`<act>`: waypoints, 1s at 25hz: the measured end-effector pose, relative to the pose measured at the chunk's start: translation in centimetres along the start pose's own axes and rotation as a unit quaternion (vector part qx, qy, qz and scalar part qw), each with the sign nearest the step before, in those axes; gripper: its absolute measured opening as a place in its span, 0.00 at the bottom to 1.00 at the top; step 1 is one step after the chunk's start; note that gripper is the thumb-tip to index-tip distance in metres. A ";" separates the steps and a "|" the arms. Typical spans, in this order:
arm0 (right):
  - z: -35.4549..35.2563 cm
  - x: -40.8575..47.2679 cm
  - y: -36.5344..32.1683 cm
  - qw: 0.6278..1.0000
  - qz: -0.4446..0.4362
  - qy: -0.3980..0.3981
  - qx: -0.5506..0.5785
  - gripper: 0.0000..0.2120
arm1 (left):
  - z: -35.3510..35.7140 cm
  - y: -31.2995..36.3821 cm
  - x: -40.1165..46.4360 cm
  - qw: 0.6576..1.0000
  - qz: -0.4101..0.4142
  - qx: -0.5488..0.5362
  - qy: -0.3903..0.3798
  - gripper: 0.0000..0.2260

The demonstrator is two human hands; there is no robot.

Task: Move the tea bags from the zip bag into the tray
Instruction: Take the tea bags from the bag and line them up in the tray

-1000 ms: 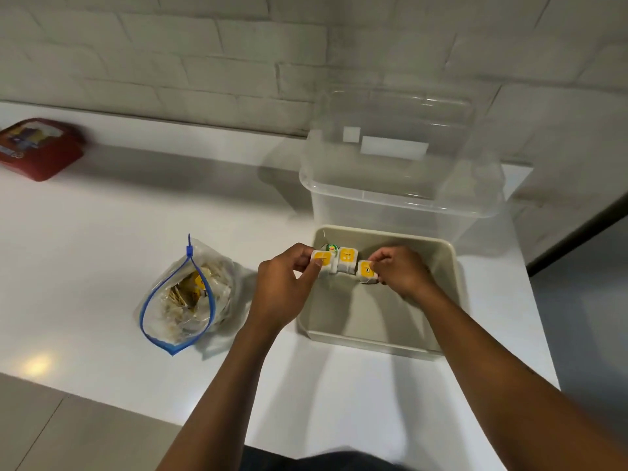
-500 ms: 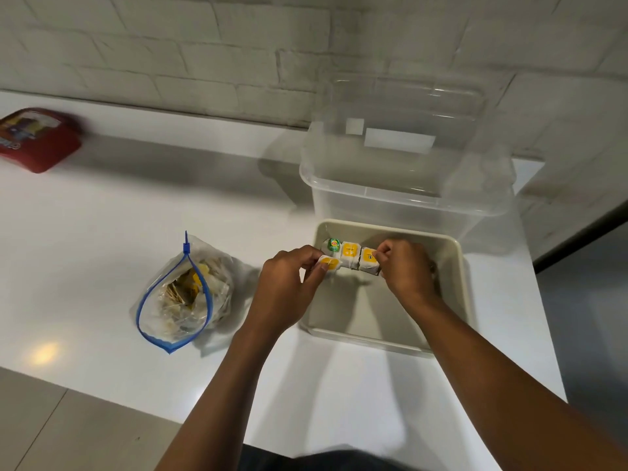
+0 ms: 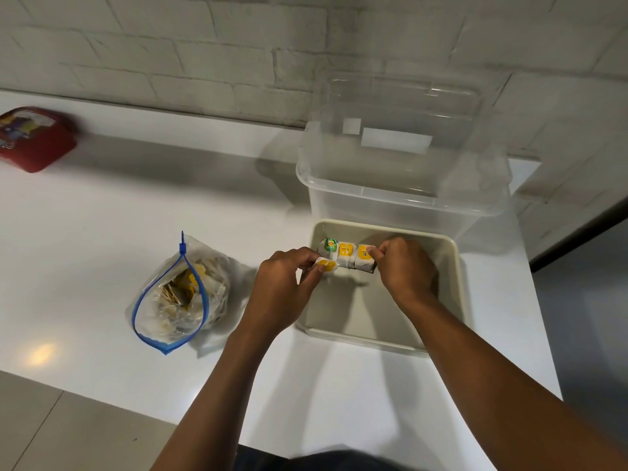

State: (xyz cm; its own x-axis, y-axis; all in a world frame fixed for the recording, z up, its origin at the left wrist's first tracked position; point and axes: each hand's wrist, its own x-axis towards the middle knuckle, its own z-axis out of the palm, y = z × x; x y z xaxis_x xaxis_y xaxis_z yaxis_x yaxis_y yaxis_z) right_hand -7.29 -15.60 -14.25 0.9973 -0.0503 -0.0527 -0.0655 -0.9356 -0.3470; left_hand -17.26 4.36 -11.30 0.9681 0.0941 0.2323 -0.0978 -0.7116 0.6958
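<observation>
Your left hand (image 3: 282, 287) pinches one tea bag with a yellow label (image 3: 325, 265) between thumb and fingertips, at the left end of the row, just over the near-left part of the tray (image 3: 457, 283). Your right hand (image 3: 406, 268) has its fingers curled round the right end of a short row of tea bags (image 3: 346, 254), which sits side by side toward the tray's far wall; the leftmost of that row carries a green label, the others yellow ones. You cannot tell from this view whether the row rests on the tray floor or is held slightly above it. The tray is beige, square and shallow, and stands on the white counter (image 3: 102, 232) just in front of a clear plastic storage box (image 3: 401, 198) whose lid leans open against the brick wall. To the left of the tray, near your left forearm, lies the zip bag (image 3: 176, 300), its blue-edged mouth open and facing you, with more tea bags inside. Far off at the counter's left edge lies a red packet (image 3: 32, 139), blurred.
</observation>
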 end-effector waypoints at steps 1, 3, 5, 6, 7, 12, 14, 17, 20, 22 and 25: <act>-0.1 0.0 0.0 1.000 0.002 0.001 -0.005 0.19 | 0.0 0.0 0.0 1.000 0.000 0.001 0.000 0.02; -0.3 0.0 0.2 1.000 0.000 0.001 -0.011 0.20 | 0.0 -0.1 0.1 1.000 0.003 0.005 0.001 0.02; -0.5 -0.1 0.3 1.000 0.004 -0.009 -0.011 0.19 | 0.1 -0.2 0.1 1.000 0.004 0.005 -0.001 0.02; -0.7 -0.3 0.3 1.000 0.010 -0.014 -0.011 0.18 | 0.1 -0.2 0.1 1.000 0.005 0.003 0.001 0.03; -0.9 -0.5 0.4 1.000 0.018 -0.019 -0.010 0.18 | 0.1 -0.2 0.2 1.000 0.007 0.001 0.005 0.03; -4.5 -2.5 0.5 0.983 -0.027 -0.060 0.172 0.07 | 0.1 1.5 1.3 0.999 -0.006 -0.050 0.017 0.04; -6.0 -3.7 0.7 0.944 -0.071 -0.130 0.295 0.09 | 0.7 2.7 2.0 0.997 -0.016 -0.075 -0.011 0.03; -7.0 -4.9 1.5 0.893 -0.096 -0.188 0.398 0.10 | 1.9 4.4 2.9 0.995 -0.012 -0.070 -0.066 0.04; -7.0 -5.0 2.3 0.906 -0.077 -0.122 0.399 0.04 | 2.6 5.9 3.2 0.983 -0.052 -0.133 -0.114 0.04; -6.5 -4.8 2.6 0.927 -0.048 -0.073 0.365 0.02 | 2.9 6.2 3.3 0.978 -0.073 -0.152 -0.127 0.05; -4.8 -4.0 3.0 0.969 0.002 -0.033 0.246 0.04 | 3.0 5.1 3.2 0.996 -0.038 -0.034 -0.077 0.08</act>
State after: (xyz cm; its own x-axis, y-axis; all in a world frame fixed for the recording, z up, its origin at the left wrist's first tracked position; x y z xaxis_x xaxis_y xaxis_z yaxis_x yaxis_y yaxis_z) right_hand -11.33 -19.88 -10.62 0.9940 -0.0156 -0.1082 -0.0920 -0.6546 -0.7503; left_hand -13.96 -1.03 -9.01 0.9967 0.0336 0.0743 -0.0340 -0.6566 0.7535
